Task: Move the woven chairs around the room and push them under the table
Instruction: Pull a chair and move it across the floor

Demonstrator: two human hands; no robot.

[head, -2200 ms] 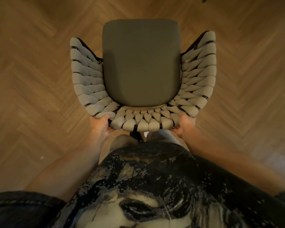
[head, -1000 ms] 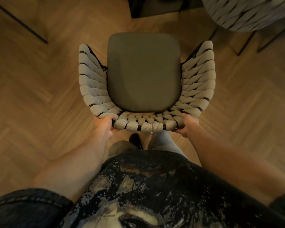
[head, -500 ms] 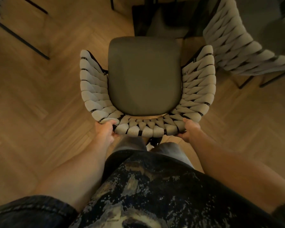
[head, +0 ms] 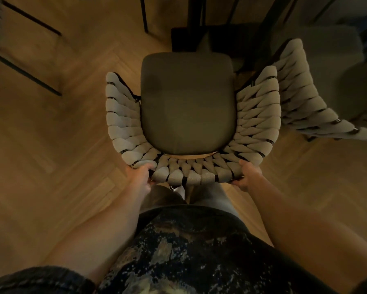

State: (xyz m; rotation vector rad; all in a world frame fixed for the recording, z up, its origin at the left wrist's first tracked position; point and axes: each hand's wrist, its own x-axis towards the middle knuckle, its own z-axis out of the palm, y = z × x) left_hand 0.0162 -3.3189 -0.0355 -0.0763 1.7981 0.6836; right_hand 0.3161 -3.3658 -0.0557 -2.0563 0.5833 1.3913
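Observation:
Directly below me stands a woven chair with a beige rope backrest and a dark olive seat cushion. My left hand grips the back rim at its left corner. My right hand grips the same rim at its right corner. The chair's front faces the dark table base at the top of the view. The tabletop itself is out of view.
A second woven chair stands close on the right, nearly touching my chair's right arm. Thin black legs of another chair cross the herringbone wood floor at the upper left.
I have walked the chair forward across the floor. The table base and the neighbouring woven chair have come into view and drawn closer. Both hands have kept their grip.

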